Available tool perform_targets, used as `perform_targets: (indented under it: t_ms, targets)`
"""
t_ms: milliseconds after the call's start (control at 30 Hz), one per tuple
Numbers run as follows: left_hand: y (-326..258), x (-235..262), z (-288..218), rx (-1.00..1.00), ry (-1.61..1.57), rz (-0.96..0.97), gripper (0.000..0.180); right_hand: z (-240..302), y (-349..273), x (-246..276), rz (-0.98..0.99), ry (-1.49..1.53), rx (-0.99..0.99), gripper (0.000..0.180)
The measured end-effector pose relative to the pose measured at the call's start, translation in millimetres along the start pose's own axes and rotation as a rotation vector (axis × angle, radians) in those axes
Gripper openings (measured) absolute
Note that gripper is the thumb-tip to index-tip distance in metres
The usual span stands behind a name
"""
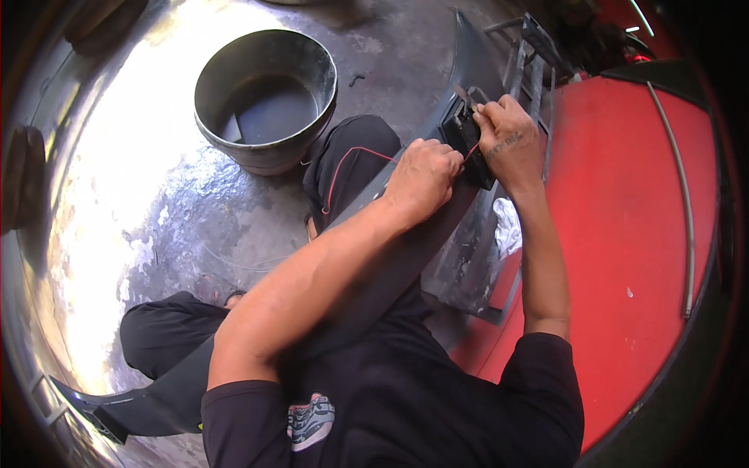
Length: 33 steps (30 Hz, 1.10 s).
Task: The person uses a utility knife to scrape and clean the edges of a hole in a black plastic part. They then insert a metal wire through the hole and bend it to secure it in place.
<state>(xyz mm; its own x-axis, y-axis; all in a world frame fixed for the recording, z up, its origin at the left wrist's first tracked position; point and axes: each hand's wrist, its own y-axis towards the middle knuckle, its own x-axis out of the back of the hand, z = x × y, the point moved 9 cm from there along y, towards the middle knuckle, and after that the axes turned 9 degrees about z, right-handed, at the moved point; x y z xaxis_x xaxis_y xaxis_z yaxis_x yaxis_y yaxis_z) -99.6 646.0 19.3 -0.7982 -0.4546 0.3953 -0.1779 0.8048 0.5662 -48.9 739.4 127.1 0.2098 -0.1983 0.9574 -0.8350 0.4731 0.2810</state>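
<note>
Nearest to the camera is the person's dark shirt [398,382], and from its sleeves both bare forearms reach forward to the upper right. Across the lap lies one long dark panel [417,246], slanting from the lower left of the view up to the right, and at its farther part sits a black part [459,129], where both hands are busy. Left hand [425,179] holds a thin red wire [339,160] in curled fingers, with a narrow grip. Right hand [511,144] has the thumb and fingertips pinched close together beside the black part; what exactly is between them, it is not possible to tell. As for the progress, the work seems to be in its middle: the wire already reaches from the left hand to the black part, but a long piece of it lies slack over the dark trouser leg [367,136], and this piece looks unused. Whether any of the wire is fastened, the fingers hide. Beyond the knee stands a dark bucket [269,158]; at the right spreads a red surface [608,234].
</note>
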Motion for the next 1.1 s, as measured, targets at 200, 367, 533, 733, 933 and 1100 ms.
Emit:
perform_targets:
  t_ms: [200,367,533,733,933,1100]
  targets:
    - [1,-6,-3,-0.005,0.002,0.035,0.005,-28,10,10,0.001,0.071,0.043,0.010]
    - [0,6,2,0.004,0.004,-0.003,0.005,-10,-13,24,-0.040,0.164,0.004,0.010]
    - [0,-3,-4,-0.013,-0.002,-0.008,0.004,-5,0,3,-0.015,0.088,0.078,0.010]
    - [-2,0,0,-0.002,0.015,0.004,0.003,-3,-11,-3,0.040,0.066,0.005,0.012]
    - [0,-4,-3,0.003,0.011,-0.019,0.004,-9,12,-5,0.029,0.022,0.057,0.013]
    - [-1,-4,-3,-0.017,-0.005,-0.008,0.005,-8,4,0,0.092,0.045,0.059,0.011]
